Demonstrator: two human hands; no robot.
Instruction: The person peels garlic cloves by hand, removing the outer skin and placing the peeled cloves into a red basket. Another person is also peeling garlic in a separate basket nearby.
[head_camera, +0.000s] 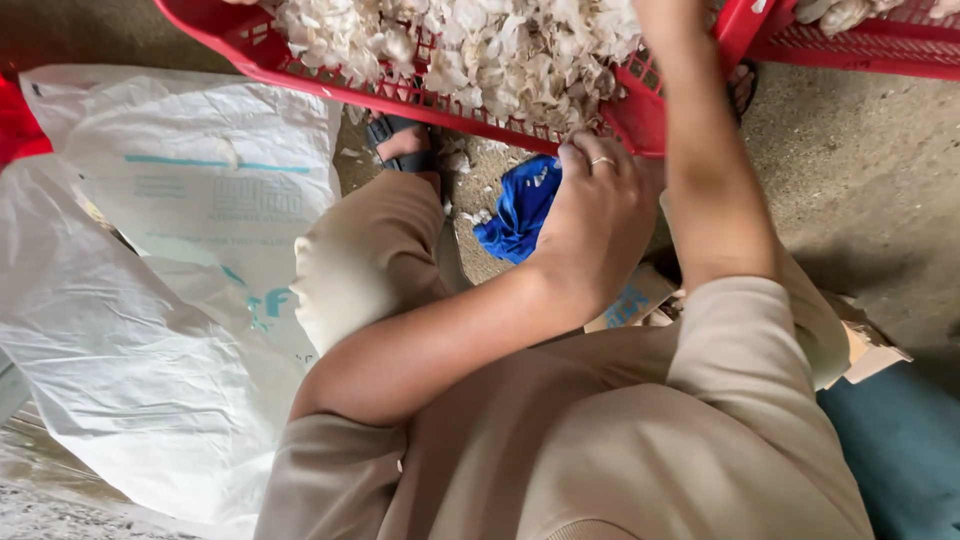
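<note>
My left hand (598, 215), a ring on one finger, is curled against the lower edge of a red plastic crate (300, 65), its back turned toward me. What the fingers hold, if anything, is hidden under the hand. Just left of it a blue cloth (518, 212) lies on the ground. The crate holds a heap of white, papery flakes and pieces (480, 50). My right forearm (705, 170) reaches up over the crate's corner, and its hand is cut off by the top edge of the view.
A large white woven sack (150, 250) is spread on the ground at left. My bent knee (360, 260) and sandalled foot (400, 140) lie beneath the crate. A second red crate (860, 45) stands at top right. Cardboard pieces (870, 345) lie at right on bare concrete.
</note>
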